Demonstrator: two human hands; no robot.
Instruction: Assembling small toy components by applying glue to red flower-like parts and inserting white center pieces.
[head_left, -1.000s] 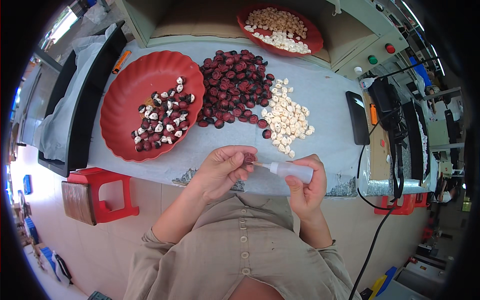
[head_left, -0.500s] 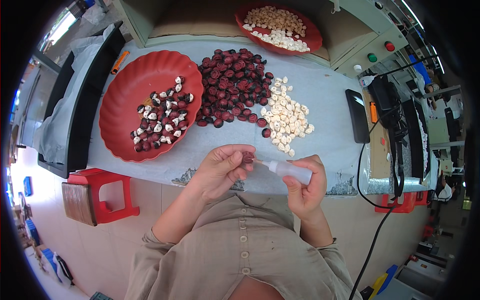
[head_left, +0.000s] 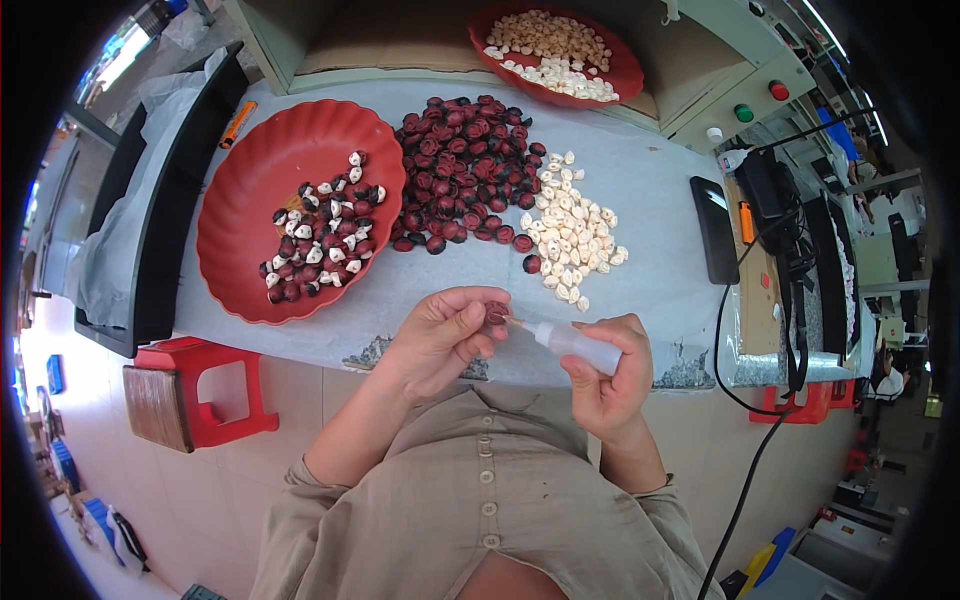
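My left hand (head_left: 440,335) pinches a small dark red piece (head_left: 496,313) at the near edge of the table. My right hand (head_left: 610,375) grips a small clear squeeze bottle (head_left: 575,344), its thin nozzle touching that piece. Beyond the hands lie a heap of dark red pieces (head_left: 462,170) and a heap of small white pieces (head_left: 572,232) on the pale table cover (head_left: 650,190). A large red plate (head_left: 245,220) at the left holds several joined dark red and white pieces (head_left: 320,240).
A second red plate (head_left: 625,70) with white pieces sits at the back. A black phone (head_left: 715,230), cables and a panel with round buttons lie at the right. A red stool (head_left: 190,395) stands below the table's left. Black trays flank the far left.
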